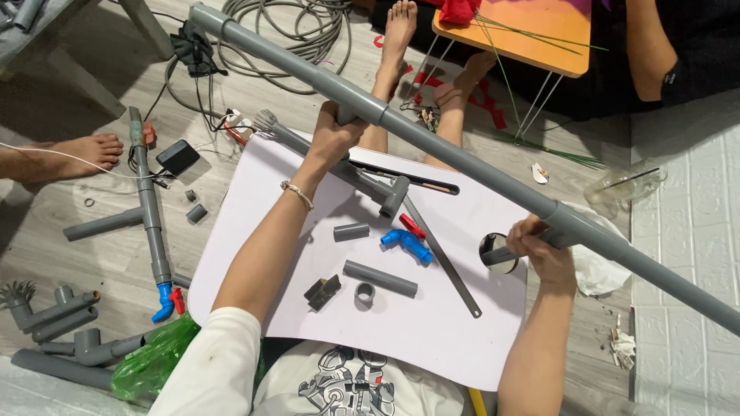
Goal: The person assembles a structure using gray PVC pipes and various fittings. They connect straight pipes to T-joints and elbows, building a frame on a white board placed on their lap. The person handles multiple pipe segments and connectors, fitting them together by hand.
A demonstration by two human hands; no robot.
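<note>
Two bare arms reach up from the bottom of the frame, over a white surface (432, 331) that sits across the person's lap.

From the head camera, the left hand (333, 137) is closed around a grey joint on a long grey pipe (462, 158). That pipe runs from the upper left of the frame down to the right edge, above the surface. The right hand (539, 245) is closed around another joint lower on the same pipe, at the right of the frame, next to a white cloth (597, 266).

It looks like the long pipe is already joined from several pieces, since rings show along it. More seems left to do, because loose parts lie on the surface: a short grey pipe (380, 278), a small grey ring (364, 293), a blue elbow piece with a red handle (407, 240) and a long flat saw blade (441, 258).

On the floor at the left of the frame lie more grey pipe pieces (150, 208) and a green bag (150, 362). Other people's bare feet show at the top and the left edge.
</note>
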